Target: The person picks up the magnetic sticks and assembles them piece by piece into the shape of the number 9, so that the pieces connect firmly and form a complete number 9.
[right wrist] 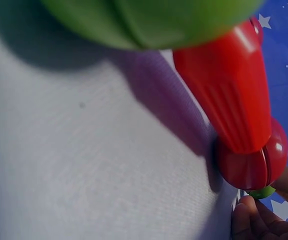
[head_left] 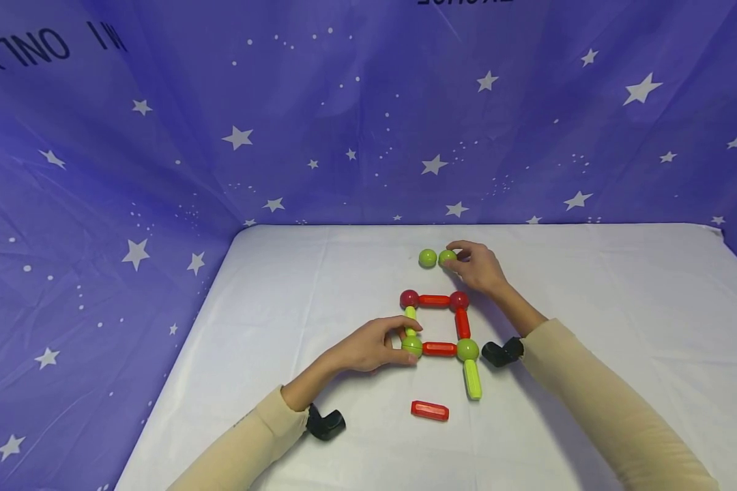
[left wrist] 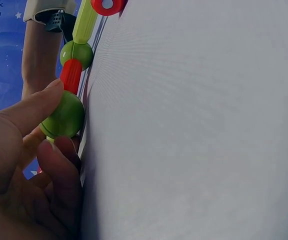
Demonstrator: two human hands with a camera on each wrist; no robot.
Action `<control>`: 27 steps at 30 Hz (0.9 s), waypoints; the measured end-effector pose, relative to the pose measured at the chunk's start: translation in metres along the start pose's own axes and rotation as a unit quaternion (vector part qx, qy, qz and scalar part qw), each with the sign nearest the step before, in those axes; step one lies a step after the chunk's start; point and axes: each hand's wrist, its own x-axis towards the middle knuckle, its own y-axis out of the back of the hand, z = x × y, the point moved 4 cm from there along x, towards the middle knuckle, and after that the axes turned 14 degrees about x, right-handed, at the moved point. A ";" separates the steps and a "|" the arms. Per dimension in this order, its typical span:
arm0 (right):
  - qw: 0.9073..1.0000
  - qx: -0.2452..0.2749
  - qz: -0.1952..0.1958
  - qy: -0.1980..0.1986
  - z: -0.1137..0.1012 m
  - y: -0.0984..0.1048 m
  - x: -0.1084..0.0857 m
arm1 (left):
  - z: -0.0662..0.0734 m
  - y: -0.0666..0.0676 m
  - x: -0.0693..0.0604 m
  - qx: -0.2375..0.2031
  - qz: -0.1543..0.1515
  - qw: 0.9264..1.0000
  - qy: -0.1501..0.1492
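My left hand (head_left: 368, 346) grips the green ball (head_left: 412, 349) at the near left corner of a square of rods and balls lying flat. In the left wrist view, thumb and fingers lie around that ball (left wrist: 66, 117). Two red balls (head_left: 409, 299) form the far corners, and another green ball (head_left: 467, 350) the near right one. Three sides are red rods (head_left: 435, 301); the left one is a yellow-green rod (head_left: 410, 315), partly behind my fingers. Beyond the square, my right hand (head_left: 480, 269) pinches a loose green ball (head_left: 448, 258) beside a second green ball (head_left: 427, 258).
A yellow-green rod (head_left: 473, 380) sticks out from the near right corner toward me. A loose red rod (head_left: 430, 410) lies closer to the front of the white table (head_left: 270, 307). Black wrist mounts (head_left: 326, 423) jut from both sleeves. A purple star-patterned cloth (head_left: 356, 109) hangs behind.
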 end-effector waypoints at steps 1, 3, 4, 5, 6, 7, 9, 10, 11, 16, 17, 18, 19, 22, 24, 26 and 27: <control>1.000 0.001 0.000 0.000 0.000 0.000 0.000 | 0.000 0.000 0.000 0.000 0.000 1.000 0.000; 1.000 0.002 -0.001 0.002 0.000 0.000 0.000 | 0.000 0.000 0.000 0.001 0.000 1.000 0.000; 1.000 0.002 -0.001 0.002 0.000 0.000 0.000 | 0.000 0.000 0.000 0.001 0.000 1.000 0.000; 1.000 0.003 -0.002 0.003 0.000 0.000 0.000 | 0.000 0.000 0.000 0.002 0.000 1.000 0.000; 1.000 0.005 -0.003 0.004 0.000 0.000 -0.001 | 0.000 0.000 0.000 0.003 0.000 1.000 0.000; 1.000 0.006 -0.004 0.004 0.000 0.000 -0.001 | 0.000 0.000 0.000 0.003 0.000 1.000 0.000; 1.000 0.009 -0.005 0.007 0.000 0.000 -0.002 | 0.000 0.000 0.000 0.002 0.000 1.000 -0.001; 1.000 0.010 -0.005 0.008 0.000 0.000 -0.002 | 0.000 0.000 0.000 0.003 -0.001 1.000 -0.001; 1.000 0.011 -0.004 0.011 0.000 0.001 -0.003 | 0.000 0.000 0.000 0.003 -0.001 1.000 -0.001; 1.000 0.012 -0.001 0.022 0.000 0.003 -0.006 | 0.000 0.000 0.001 0.004 -0.001 1.000 -0.003; 1.000 0.012 -0.001 0.024 -0.001 0.004 -0.007 | 0.000 0.000 0.001 0.003 0.000 1.000 -0.004; 1.000 0.014 0.000 0.025 -0.001 0.004 -0.009 | 0.000 0.000 0.001 0.003 0.000 1.000 -0.004; 1.000 0.015 0.001 0.027 -0.002 0.005 -0.010 | -0.001 0.000 0.001 0.003 0.000 1.000 -0.003; 0.999 0.018 0.004 0.033 -0.003 0.007 -0.014 | -0.001 0.000 0.001 0.000 -0.001 1.000 -0.002; 0.999 0.019 0.004 0.038 -0.003 0.008 -0.017 | -0.002 0.000 0.001 -0.001 -0.001 1.000 -0.002; 0.999 0.014 0.002 0.041 -0.002 0.008 -0.019 | -0.002 0.000 0.001 -0.002 -0.001 1.000 -0.003; 0.999 0.009 0.000 0.044 -0.002 0.009 -0.020 | -0.001 0.000 0.001 -0.001 -0.001 1.000 -0.004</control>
